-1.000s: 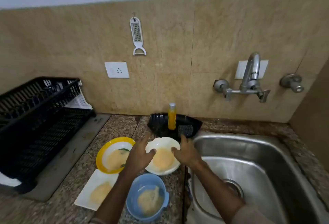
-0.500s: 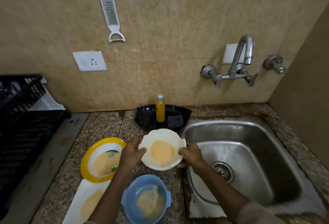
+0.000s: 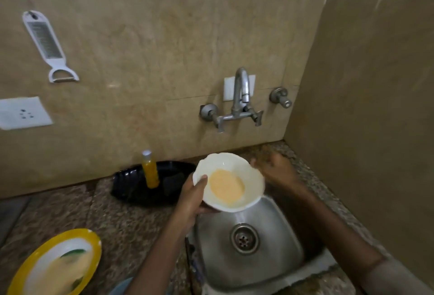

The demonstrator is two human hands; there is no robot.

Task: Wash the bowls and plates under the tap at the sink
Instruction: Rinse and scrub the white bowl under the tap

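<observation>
We see the left hand [image 3: 191, 197] gripping the white bowl [image 3: 229, 182] by its rim, thumb inside, above the sink [image 3: 253, 262]'s back edge, below the tap [image 3: 240, 92]; the right hand [image 3: 277, 170], blurred, fingers loosely spread, is just beside the bowl; the yellow-rimmed plate [image 3: 55, 264] lies on the table [image 3: 122, 219].

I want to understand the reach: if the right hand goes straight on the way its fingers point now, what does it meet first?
Probably the tap. The right hand, blurred and free beside the white bowl, points up toward the wall; nothing shows between, though depth is unclear.
</observation>
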